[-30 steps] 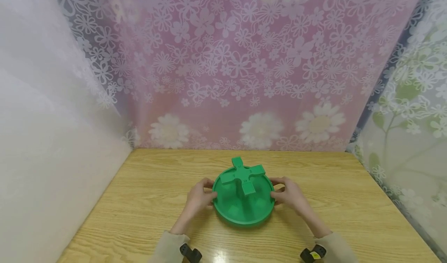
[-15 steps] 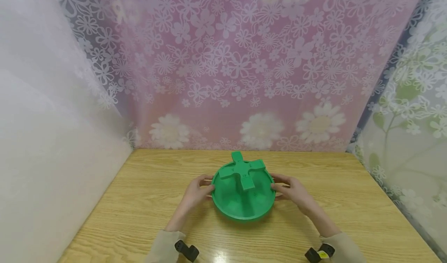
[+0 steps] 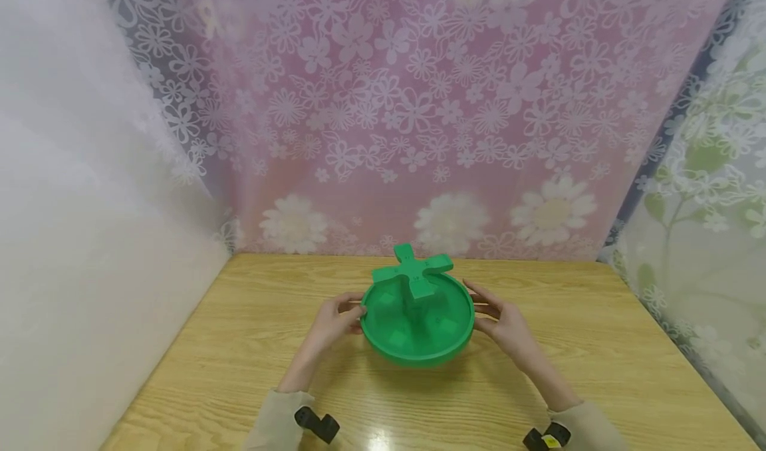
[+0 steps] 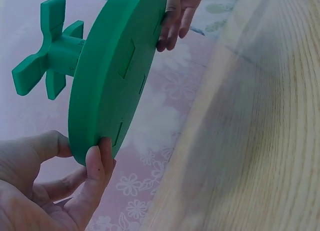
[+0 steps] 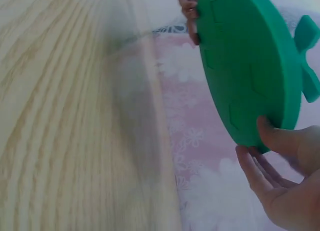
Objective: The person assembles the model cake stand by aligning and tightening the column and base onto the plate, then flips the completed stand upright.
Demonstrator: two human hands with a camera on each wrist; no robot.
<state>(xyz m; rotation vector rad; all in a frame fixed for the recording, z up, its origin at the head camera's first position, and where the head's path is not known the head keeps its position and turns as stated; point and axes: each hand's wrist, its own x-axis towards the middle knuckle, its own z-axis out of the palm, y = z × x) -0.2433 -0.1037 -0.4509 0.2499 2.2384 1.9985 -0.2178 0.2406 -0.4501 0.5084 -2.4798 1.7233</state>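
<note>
A green round dish (image 3: 419,359) with a low rim hangs above the table in the head view. From its middle rises a post topped by a cross-shaped handle (image 3: 413,269) with blunt arms. My left hand (image 3: 332,321) pinches the left edge, thumb at the rim and fingertips against the underside, as the left wrist view shows. At the right edge, my right hand (image 3: 507,328) holds the dish between thumb and fingers. Its upper fingers look fairly straight in the head view. Shallow recesses mark the underside of the dish (image 4: 117,86) in the left wrist view.
The wooden table (image 3: 239,344) spreads below, with the dish's shadow on it. A pink flowered curtain (image 3: 383,105) closes off the back. A white wall (image 3: 90,238) stands at left and a leafy-patterned curtain (image 3: 706,225) at right.
The dish has risen and moved a little away from me, and its handle stands higher in the head view. Both hands have gone with it; the right hand's fingers have straightened somewhat.
</note>
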